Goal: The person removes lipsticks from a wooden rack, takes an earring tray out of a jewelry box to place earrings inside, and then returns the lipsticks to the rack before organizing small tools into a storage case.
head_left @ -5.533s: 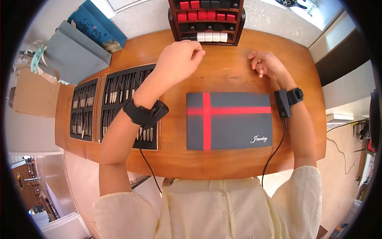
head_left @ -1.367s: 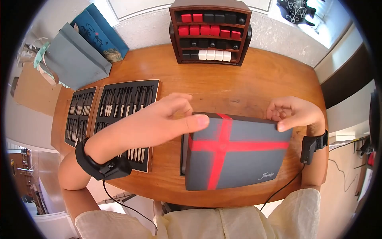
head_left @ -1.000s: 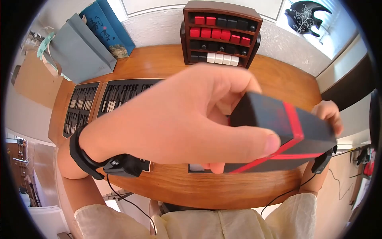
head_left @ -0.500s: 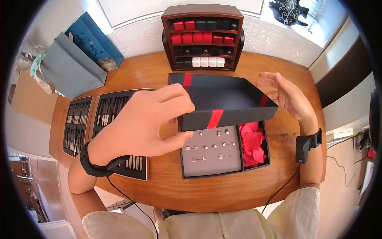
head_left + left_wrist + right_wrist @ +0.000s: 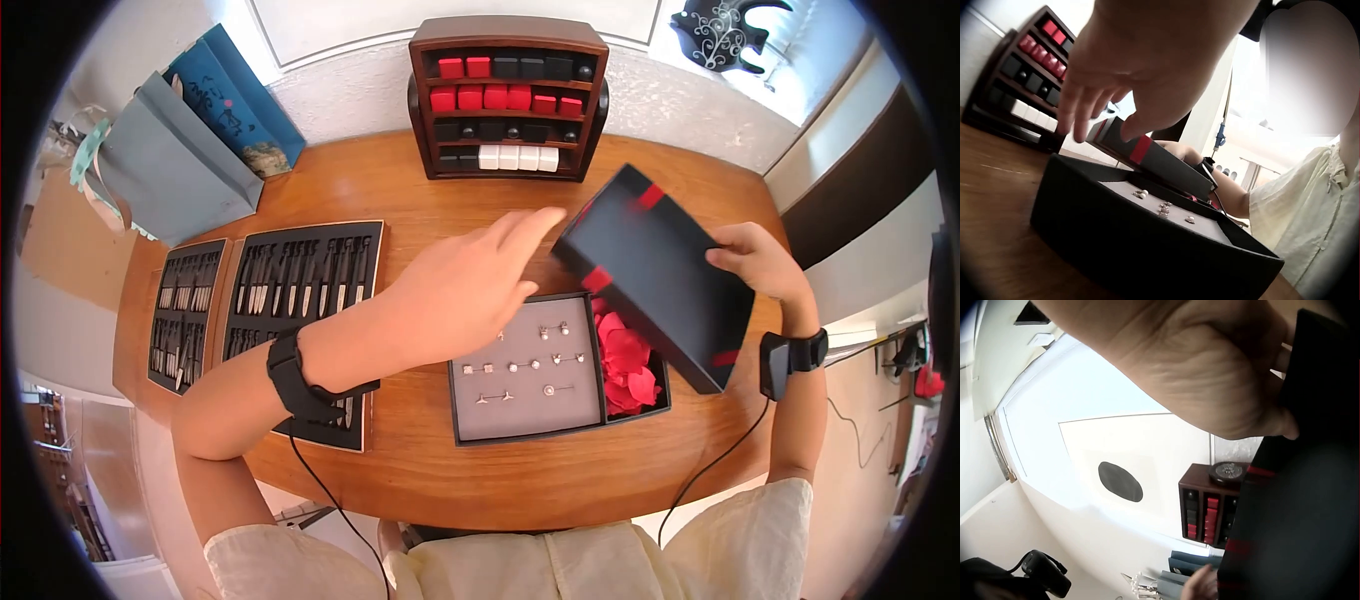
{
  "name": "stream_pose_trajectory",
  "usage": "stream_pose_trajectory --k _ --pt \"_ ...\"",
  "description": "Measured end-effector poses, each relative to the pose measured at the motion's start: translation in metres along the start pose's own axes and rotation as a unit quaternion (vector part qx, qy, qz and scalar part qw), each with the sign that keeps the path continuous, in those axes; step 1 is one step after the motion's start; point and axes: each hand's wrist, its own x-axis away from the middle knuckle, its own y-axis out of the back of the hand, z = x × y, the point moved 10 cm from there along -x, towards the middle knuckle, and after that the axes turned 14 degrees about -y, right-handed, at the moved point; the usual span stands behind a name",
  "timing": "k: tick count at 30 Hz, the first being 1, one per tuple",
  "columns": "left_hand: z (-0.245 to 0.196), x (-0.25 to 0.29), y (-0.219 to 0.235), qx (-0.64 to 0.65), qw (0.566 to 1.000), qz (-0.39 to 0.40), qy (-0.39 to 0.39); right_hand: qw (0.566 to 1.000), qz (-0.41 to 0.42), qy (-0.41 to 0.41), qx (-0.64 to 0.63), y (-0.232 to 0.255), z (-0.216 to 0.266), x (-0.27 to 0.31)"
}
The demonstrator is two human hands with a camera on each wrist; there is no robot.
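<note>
The lid (image 5: 665, 265) of a dark gift box is in the air, tilted over the right end of the base, its plain hollow side up and bits of red ribbon on its walls. My right hand (image 5: 765, 262) grips its right edge, thumb on the inner side. Beside the lid's left corner, my left hand (image 5: 455, 285) has its fingers extended and holds nothing. Below on the table, the box base (image 5: 530, 420) has several pairs of earrings (image 5: 515, 367) on a grey pad and red petals (image 5: 625, 365) in its right compartment, partly hidden by the lid.
Two black trays (image 5: 290, 325) with rows of slim, pale-tipped pieces lie on the left. A grey bag (image 5: 165, 160) and a blue bag (image 5: 240, 100) stand behind them. A wooden shelf (image 5: 510, 38) of small red, black and white boxes stands at the back.
Earlier the ribboned lid covered the base. Both hands lifted it and turned it over; my left hand then let go, while my right hand took its edge and the lid shifted right.
</note>
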Motion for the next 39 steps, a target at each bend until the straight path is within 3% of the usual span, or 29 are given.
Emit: stream_pose_trajectory --k 1,3,5,7,8,10,12,14,16,18,19,21,22,24,27,31,33,37,39 --pt "0.007 0.003 -0.002 0.003 1.000 0.000 -0.002 1.000 -0.022 -0.001 0.000 0.010 -0.017 -0.002" --pt "0.024 0.019 -0.035 -0.111 0.972 0.202 -0.034 0.998 -0.049 -0.026 -0.004 0.029 -0.035 0.011" --pt "0.029 0.025 -0.036 -0.077 0.976 0.204 -0.027 0.997 -0.071 -0.036 0.001 0.044 -0.054 0.025" --pt "0.029 0.026 -0.036 -0.041 0.978 0.204 -0.016 0.981 -0.111 -0.066 0.142 0.058 -0.070 0.034" --pt "0.026 0.026 -0.035 -0.029 0.975 0.218 -0.017 0.981 -0.110 -0.066 0.144 0.055 -0.072 0.041" --pt "0.023 0.027 -0.036 -0.015 0.972 0.232 -0.019 0.971 -0.121 -0.157 0.133 0.045 -0.065 0.060" --pt "0.020 0.028 -0.039 -0.063 0.964 0.255 -0.051 0.961 -0.094 -0.160 0.205 0.036 -0.057 0.059" --pt "0.019 0.027 -0.039 -0.077 0.962 0.255 -0.058 0.963 0.065 -0.231 0.121 0.008 -0.073 0.056" --pt "0.021 0.026 -0.039 -0.090 0.960 0.255 -0.066 0.968 0.067 -0.198 0.142 0.004 -0.072 0.047" --pt "0.027 0.024 -0.039 -0.088 0.964 0.244 -0.064 0.970 -0.012 -0.151 0.190 0.018 -0.061 0.034" --pt "0.030 0.023 -0.039 -0.089 0.963 0.244 -0.064 0.970 -0.012 -0.151 0.190 0.017 -0.057 0.028" --pt "0.032 0.024 -0.044 -0.085 0.956 0.269 -0.081 0.980 -0.134 -0.037 0.143 0.032 -0.020 0.020" --pt "0.033 0.026 -0.044 -0.086 0.955 0.271 -0.079 0.980 -0.133 -0.036 0.141 0.028 -0.019 0.013" --pt "0.027 0.025 -0.040 -0.076 0.963 0.239 -0.099 0.962 -0.185 0.107 0.171 0.023 0.009 0.012" --pt "0.027 0.026 -0.040 -0.062 0.960 0.266 -0.061 0.975 -0.110 0.079 0.174 0.010 0.010 -0.006" --pt "0.024 0.026 -0.036 -0.064 0.968 0.241 -0.006 0.968 -0.133 0.050 0.207 0.013 -0.004 -0.017" --pt "-0.013 0.021 -0.021 -0.157 0.963 0.118 -0.184 0.972 -0.150 0.024 0.181 0.013 -0.008 -0.014" --pt "-0.027 0.030 -0.034 -0.215 0.945 0.140 -0.202 0.965 -0.164 0.059 0.196 0.014 -0.009 -0.014" --pt "-0.023 0.030 -0.038 -0.216 0.956 0.127 -0.150 0.971 -0.116 -0.034 0.205 0.012 -0.019 -0.019"
